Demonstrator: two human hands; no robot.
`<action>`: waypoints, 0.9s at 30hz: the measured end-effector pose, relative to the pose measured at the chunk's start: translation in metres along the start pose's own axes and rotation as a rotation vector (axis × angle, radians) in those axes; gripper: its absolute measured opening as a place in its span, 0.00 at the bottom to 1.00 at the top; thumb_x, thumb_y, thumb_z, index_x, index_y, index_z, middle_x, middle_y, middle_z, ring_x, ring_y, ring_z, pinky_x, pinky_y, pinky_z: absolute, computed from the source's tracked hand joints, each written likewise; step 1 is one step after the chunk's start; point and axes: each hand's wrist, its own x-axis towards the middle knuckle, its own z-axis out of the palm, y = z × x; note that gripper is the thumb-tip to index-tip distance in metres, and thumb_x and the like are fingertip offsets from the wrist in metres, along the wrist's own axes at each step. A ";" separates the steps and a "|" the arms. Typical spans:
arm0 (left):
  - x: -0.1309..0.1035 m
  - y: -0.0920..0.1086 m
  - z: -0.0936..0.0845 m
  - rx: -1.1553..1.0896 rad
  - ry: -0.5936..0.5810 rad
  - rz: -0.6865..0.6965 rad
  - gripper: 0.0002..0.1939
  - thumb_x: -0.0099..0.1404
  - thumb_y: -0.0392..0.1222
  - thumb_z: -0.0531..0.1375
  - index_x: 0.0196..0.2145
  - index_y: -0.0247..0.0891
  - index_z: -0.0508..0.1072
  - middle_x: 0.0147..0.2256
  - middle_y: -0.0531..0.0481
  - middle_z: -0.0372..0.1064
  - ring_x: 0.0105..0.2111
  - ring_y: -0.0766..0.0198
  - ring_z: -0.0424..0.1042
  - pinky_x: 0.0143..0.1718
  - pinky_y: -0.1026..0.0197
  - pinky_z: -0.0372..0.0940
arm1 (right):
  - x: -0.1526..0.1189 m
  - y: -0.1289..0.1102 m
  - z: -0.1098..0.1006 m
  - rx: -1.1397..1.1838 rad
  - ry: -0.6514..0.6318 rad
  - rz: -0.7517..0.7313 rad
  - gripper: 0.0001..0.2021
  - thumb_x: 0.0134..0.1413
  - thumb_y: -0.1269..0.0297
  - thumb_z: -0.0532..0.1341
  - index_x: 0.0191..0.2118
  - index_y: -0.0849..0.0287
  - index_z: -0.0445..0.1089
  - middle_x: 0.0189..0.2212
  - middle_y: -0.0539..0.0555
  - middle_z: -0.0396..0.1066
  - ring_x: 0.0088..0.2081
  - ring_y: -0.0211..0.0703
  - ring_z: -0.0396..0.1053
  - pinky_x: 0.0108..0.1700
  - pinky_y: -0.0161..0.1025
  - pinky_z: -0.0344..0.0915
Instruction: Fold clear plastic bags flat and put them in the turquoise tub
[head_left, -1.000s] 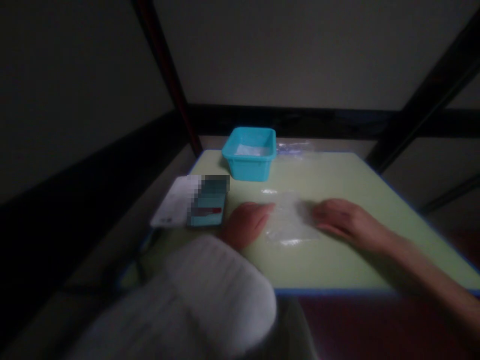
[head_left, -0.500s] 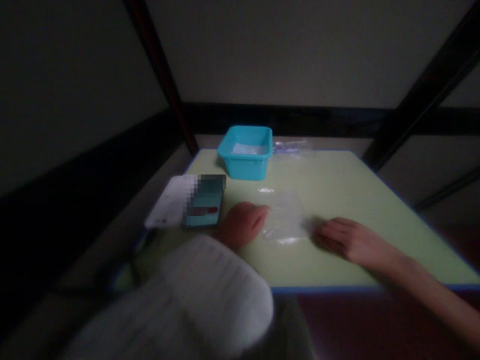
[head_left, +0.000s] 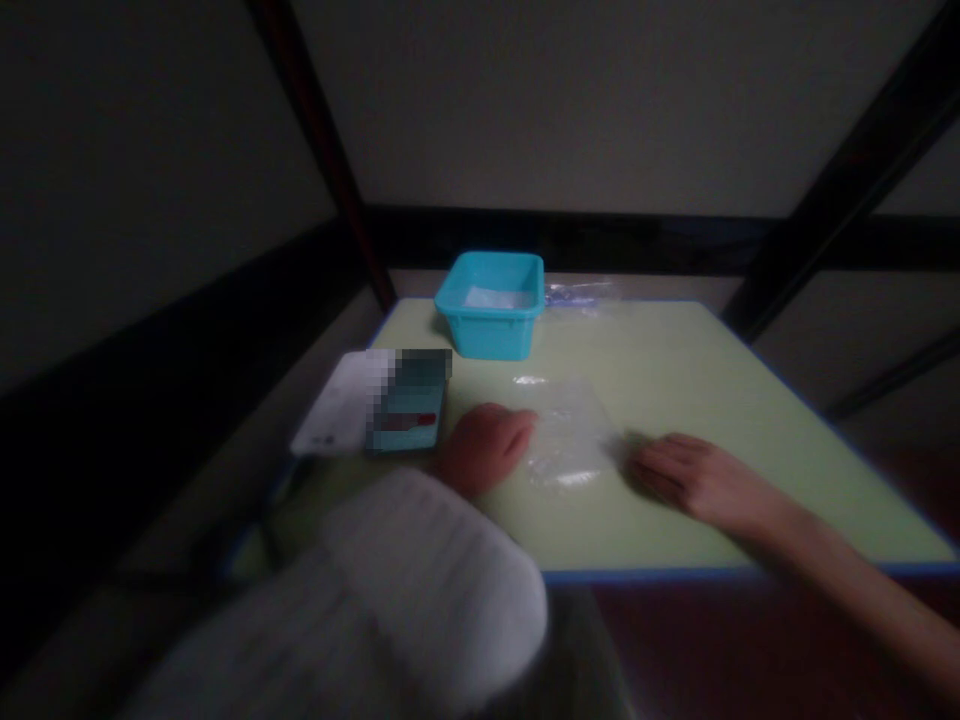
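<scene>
A clear plastic bag [head_left: 570, 430], with bright glints on its surface, lies flat on the light green table between my two hands. My left hand [head_left: 487, 450] is closed at the left edge of the bag, its thumb side toward the plastic. At the bag's right side, my right hand [head_left: 682, 475] rests low over the table with its fingers curled together on the edge. Blur and shadow partly hide those fingertips. A white sleeve [head_left: 442, 580] covers my left forearm, while my right forearm is bare.
Toward the back stands a turquoise plastic basket [head_left: 491, 335] with something white inside. More clear plastic [head_left: 581, 293] lies beside it. Left of my left hand are a booklet or box with a teal cover [head_left: 420, 400] and a white flat item [head_left: 337, 405]. The table [head_left: 712, 380] has a blue edge.
Almost nothing differs. The bag's right edge and the glints on it have shifted very slightly; both hands hold their places.
</scene>
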 end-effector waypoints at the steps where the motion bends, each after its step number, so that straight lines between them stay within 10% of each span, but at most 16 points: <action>1: 0.000 0.000 0.000 0.003 -0.001 -0.001 0.10 0.64 0.35 0.52 0.33 0.41 0.73 0.30 0.50 0.74 0.34 0.61 0.72 0.39 0.60 0.64 | 0.000 0.000 0.000 0.006 0.003 0.009 0.11 0.62 0.75 0.51 0.36 0.58 0.70 0.32 0.54 0.72 0.33 0.43 0.67 0.36 0.42 0.60; 27: 0.000 0.002 -0.002 -0.030 0.020 0.024 0.10 0.64 0.35 0.52 0.33 0.39 0.73 0.29 0.49 0.73 0.32 0.62 0.71 0.37 0.59 0.64 | -0.007 -0.002 -0.006 0.226 0.031 0.060 0.20 0.62 0.78 0.48 0.57 0.57 0.60 0.52 0.56 0.69 0.48 0.44 0.70 0.46 0.40 0.71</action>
